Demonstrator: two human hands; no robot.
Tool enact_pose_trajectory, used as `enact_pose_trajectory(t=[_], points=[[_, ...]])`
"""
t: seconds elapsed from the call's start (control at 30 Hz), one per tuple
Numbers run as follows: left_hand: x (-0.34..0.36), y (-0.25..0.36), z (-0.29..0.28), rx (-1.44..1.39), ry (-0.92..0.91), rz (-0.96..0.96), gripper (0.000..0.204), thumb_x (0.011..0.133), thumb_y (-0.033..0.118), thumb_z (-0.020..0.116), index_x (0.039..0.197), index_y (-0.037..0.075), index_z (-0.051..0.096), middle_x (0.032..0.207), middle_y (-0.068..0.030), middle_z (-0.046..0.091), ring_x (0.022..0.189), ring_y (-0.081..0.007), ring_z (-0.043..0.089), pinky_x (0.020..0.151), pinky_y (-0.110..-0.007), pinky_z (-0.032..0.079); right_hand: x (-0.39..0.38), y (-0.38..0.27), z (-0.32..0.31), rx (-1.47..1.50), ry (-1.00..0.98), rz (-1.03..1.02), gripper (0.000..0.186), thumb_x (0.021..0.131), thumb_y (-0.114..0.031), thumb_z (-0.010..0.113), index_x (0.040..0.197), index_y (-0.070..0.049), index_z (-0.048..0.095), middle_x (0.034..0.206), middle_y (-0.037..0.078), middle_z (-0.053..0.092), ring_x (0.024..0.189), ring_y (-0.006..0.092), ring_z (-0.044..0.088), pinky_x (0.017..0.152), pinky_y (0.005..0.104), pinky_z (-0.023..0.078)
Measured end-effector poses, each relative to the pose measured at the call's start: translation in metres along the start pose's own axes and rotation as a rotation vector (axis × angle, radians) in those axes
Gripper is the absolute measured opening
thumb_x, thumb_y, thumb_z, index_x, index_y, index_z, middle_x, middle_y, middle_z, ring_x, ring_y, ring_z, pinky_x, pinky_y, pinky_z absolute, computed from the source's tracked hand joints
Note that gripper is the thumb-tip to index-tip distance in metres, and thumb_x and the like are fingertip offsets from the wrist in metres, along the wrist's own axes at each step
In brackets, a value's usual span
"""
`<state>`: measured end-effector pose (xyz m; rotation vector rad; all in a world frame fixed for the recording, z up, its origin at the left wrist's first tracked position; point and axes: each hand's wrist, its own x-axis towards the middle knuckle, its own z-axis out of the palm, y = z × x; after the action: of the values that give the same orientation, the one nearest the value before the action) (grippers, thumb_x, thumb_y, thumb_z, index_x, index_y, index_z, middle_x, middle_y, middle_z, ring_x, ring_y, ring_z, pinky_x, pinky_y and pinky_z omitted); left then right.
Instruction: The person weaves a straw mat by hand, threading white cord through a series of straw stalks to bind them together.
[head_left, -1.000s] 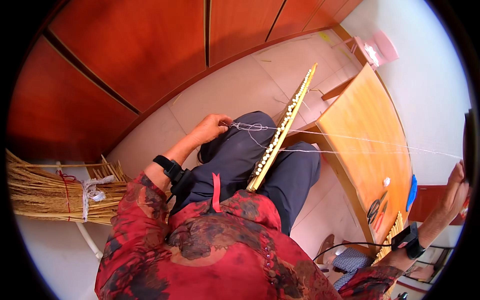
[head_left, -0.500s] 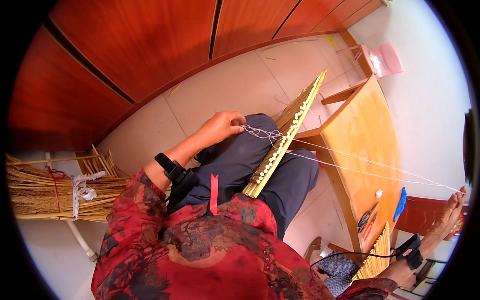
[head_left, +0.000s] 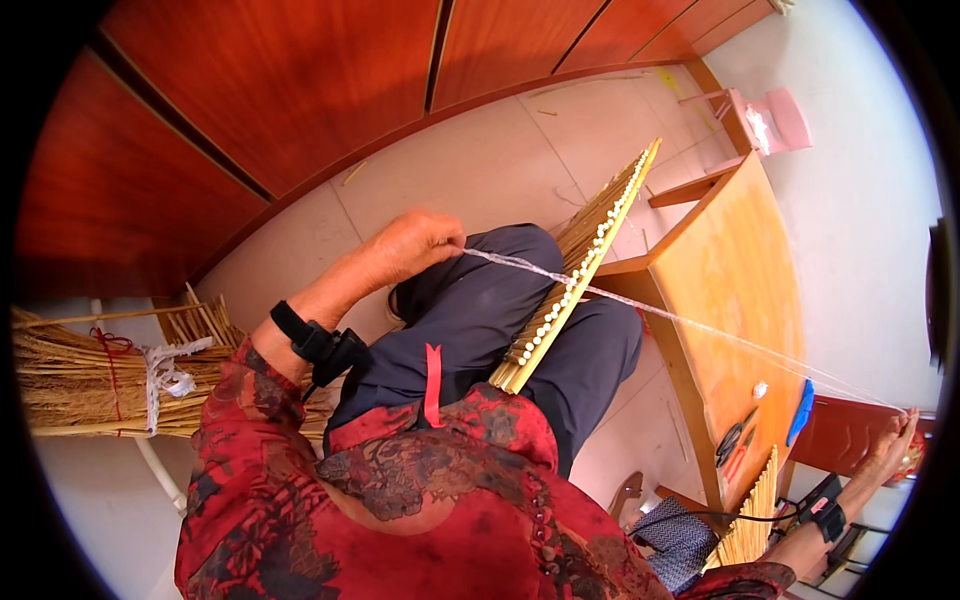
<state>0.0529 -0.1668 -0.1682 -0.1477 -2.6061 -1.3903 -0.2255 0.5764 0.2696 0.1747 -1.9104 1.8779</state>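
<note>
Across my knees lies a long panel of thin brown stalks [head_left: 572,236], its edge lined with a row of white cut ends and pale yellow strips. My left hand [head_left: 432,240], beyond my left knee, is closed in a pinch on a white string [head_left: 690,322]. From there the string runs doubled and taut over or through the panel; which one I cannot tell. Far to the right, my outstretched right hand [head_left: 888,446] is closed on the other end, where the strands come together.
A wooden table [head_left: 735,260] stands right of my knees, bearing black-handled scissors [head_left: 731,440], a red-handled tool [head_left: 738,458], a blue item [head_left: 800,413] and a small white ball [head_left: 760,390]. Bundled stalks [head_left: 75,380] lie left. Another person's shoe [head_left: 627,490] shows below the table.
The loose, looped string by my left hand has straightened and drawn tight. My left hand has shifted left; my right hand has moved slightly down and inward.
</note>
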Motion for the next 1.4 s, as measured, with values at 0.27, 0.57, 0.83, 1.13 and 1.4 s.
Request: enact_pose_trajectory(t=[0.27, 0.57, 0.83, 1.13, 1.4], points=[[-0.014, -0.001, 0.007, -0.084, -0.156, -0.098, 0.005, 0.077, 0.001, 0.058, 0.080, 0.003, 0.056, 0.070, -0.0059, 0.056, 0.061, -0.0167, 0.057, 0.056, -0.029, 0.046, -0.005, 0.000, -0.020, -0.159, 0.133, -0.210, 0.031, 0.087, -0.014, 0.058, 0.113, 0.002, 0.051, 0.103, 0.007, 0.056, 0.070, 0.0086, 0.050, 0.055, 0.0170, 0.045], [-0.026, -0.021, 0.008, 0.094, -0.044, 0.070, 0.004, 0.076, 0.001, 0.058, 0.080, 0.003, 0.056, 0.068, -0.0072, 0.057, 0.060, -0.0194, 0.058, 0.057, -0.029, 0.047, -0.017, -0.001, -0.034, -0.250, 0.207, -0.200, 0.030, 0.087, -0.015, 0.058, 0.111, 0.001, 0.051, 0.101, 0.006, 0.055, 0.069, 0.0084, 0.049, 0.054, 0.0170, 0.044], [-0.028, -0.014, 0.008, -0.157, -0.228, -0.263, 0.005, 0.077, 0.002, 0.058, 0.082, 0.004, 0.058, 0.072, -0.0087, 0.060, 0.060, -0.0202, 0.059, 0.056, -0.032, 0.046, -0.032, 0.000, -0.033, -0.325, 0.254, -0.171, 0.029, 0.087, -0.016, 0.058, 0.110, 0.001, 0.051, 0.099, 0.006, 0.054, 0.068, 0.0083, 0.048, 0.054, 0.0171, 0.043], [-0.022, 0.002, 0.016, -0.119, -0.045, -0.072, 0.011, 0.076, 0.005, 0.061, 0.087, 0.004, 0.060, 0.078, -0.0076, 0.058, 0.074, -0.0208, 0.058, 0.066, -0.030, 0.046, -0.051, -0.006, -0.050, -0.385, 0.321, -0.127, 0.028, 0.086, -0.017, 0.059, 0.107, 0.000, 0.051, 0.096, 0.005, 0.053, 0.067, 0.0081, 0.047, 0.053, 0.0172, 0.042], [-0.013, 0.014, 0.029, -0.119, -0.053, -0.073, 0.007, 0.075, 0.003, 0.062, 0.082, 0.003, 0.058, 0.078, -0.0079, 0.055, 0.075, -0.0213, 0.056, 0.065, -0.031, 0.045, -0.062, -0.006, -0.053, -0.410, 0.337, -0.113, 0.027, 0.086, -0.018, 0.059, 0.106, -0.001, 0.051, 0.094, 0.004, 0.052, 0.066, 0.0080, 0.046, 0.053, 0.0172, 0.041]])
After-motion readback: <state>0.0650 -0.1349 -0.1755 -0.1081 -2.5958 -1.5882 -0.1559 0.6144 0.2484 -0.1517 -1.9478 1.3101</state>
